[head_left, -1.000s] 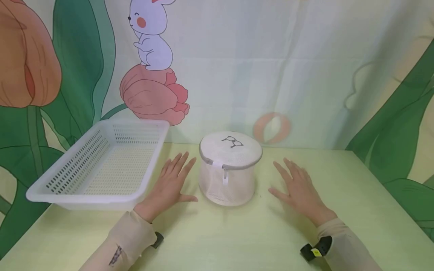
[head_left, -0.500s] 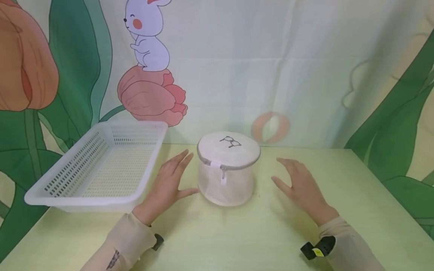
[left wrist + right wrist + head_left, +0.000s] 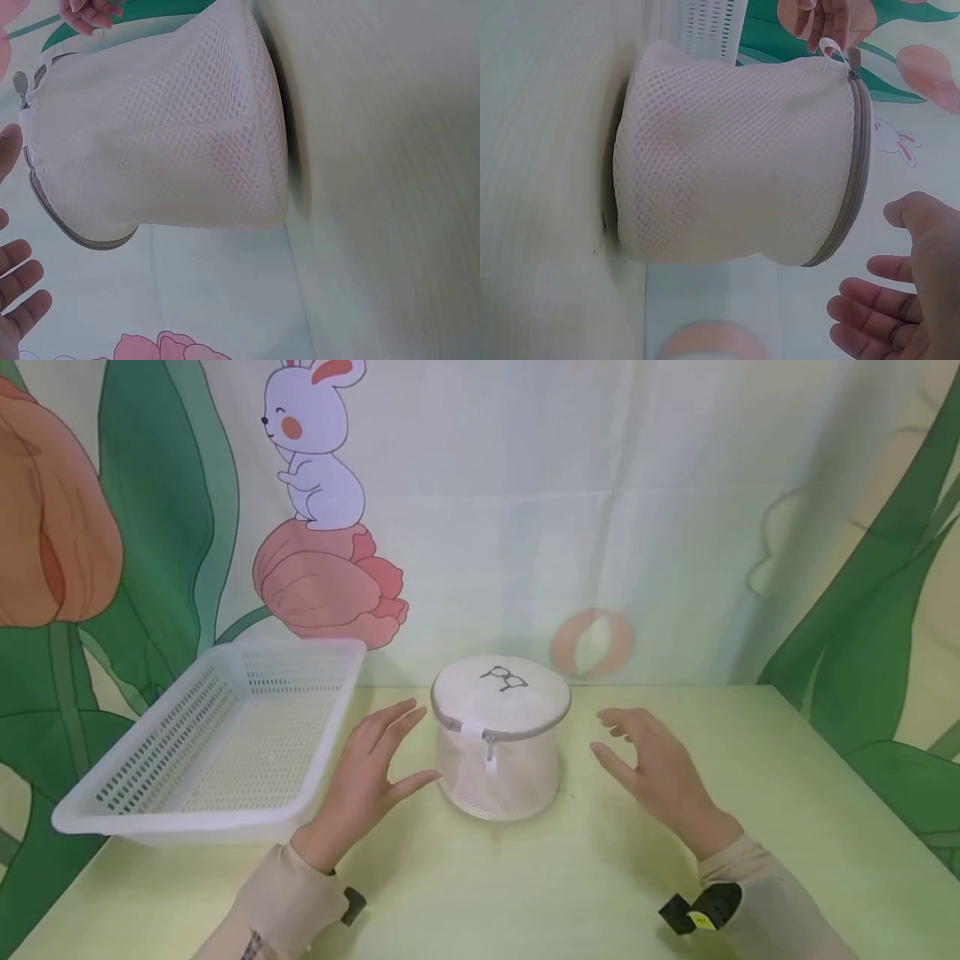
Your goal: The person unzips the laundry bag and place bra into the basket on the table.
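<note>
A white cylindrical mesh laundry bag (image 3: 498, 768) stands upright on the pale green table, its round lid closed by a grey zipper. Dark eyeglasses are drawn on the lid, and a white tab and zipper pull (image 3: 491, 758) hang at the front. To the bag's left, my left hand (image 3: 363, 768) holds nothing, fingers loosely extended and the thumb tip close to the mesh; contact cannot be told. On the other side, my right hand (image 3: 667, 772) hovers apart from the bag with relaxed, slightly bent fingers. The right wrist view shows the mesh side wall (image 3: 735, 157) beside that hand (image 3: 922, 292).
A white perforated plastic basket (image 3: 187, 827) sits at the left, close beside my left forearm. Behind the table (image 3: 510, 893) hangs a curtain (image 3: 495, 543) printed with a rabbit and tulips. Both wrists carry black straps.
The spread fingers of both hands have drawn closer together and bent a little. My right hand has moved slightly left. The camera view has tilted a little; bag and basket stay put.
</note>
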Motion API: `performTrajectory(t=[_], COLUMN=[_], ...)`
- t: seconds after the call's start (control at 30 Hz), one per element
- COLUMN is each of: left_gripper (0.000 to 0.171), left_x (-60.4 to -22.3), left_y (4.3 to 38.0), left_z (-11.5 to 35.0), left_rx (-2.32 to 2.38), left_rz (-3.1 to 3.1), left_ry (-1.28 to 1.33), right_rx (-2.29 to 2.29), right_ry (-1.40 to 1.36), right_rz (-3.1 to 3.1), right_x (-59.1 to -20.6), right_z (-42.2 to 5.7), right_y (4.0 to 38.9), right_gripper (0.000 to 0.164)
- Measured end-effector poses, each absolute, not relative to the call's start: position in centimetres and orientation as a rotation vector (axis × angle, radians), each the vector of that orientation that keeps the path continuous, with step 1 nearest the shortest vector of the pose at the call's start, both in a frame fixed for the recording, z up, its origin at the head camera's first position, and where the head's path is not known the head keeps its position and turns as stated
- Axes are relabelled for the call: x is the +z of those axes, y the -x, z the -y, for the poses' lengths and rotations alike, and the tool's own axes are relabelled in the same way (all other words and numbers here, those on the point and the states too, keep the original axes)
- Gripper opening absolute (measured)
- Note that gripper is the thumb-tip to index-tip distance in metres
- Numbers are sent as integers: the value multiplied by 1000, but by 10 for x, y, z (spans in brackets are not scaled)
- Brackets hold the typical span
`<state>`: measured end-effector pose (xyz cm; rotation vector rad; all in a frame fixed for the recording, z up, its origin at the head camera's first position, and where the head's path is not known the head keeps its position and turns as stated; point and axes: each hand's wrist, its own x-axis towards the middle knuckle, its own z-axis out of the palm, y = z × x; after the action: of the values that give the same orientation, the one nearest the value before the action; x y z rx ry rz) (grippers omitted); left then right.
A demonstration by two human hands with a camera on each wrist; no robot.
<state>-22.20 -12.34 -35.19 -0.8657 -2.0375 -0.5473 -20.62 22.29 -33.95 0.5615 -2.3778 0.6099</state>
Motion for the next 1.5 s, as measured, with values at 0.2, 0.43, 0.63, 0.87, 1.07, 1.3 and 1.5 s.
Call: performTrajectory(t=[0.2, 0.43, 0.63, 0.87, 1.07, 1.3, 1.5], left_gripper=[75, 70, 66, 60, 60, 61, 62], left_x=[-347, -342, -340, -342, -343, -344, -346], left_y=[222, 221, 221, 224, 228, 233, 240], left_z=[117, 106, 100, 92, 85, 77, 70], left_rx=[-560, -559, -567, -536, -546, -557, -548], left_rz=[1990, 1969, 1970, 1960, 1913, 1905, 1929], left_ry=[897, 934, 942, 991, 1030, 1043, 1042], right_rx=[614, 625, 646, 679, 701, 728, 735], right_ry=[-609, -687, -726, -760, -784, -851, -851], right_rz=[2321, 2246, 2220, 2226, 2233, 2209, 2228], right_x=[-329, -320, -317, -315, -316, -316, -315], right_z=[-213, -198, -189, -178, -170, -160, -154], right_y=[201, 198, 198, 194, 192, 192, 191], right_gripper=[33, 32, 30, 30, 30, 29, 26])
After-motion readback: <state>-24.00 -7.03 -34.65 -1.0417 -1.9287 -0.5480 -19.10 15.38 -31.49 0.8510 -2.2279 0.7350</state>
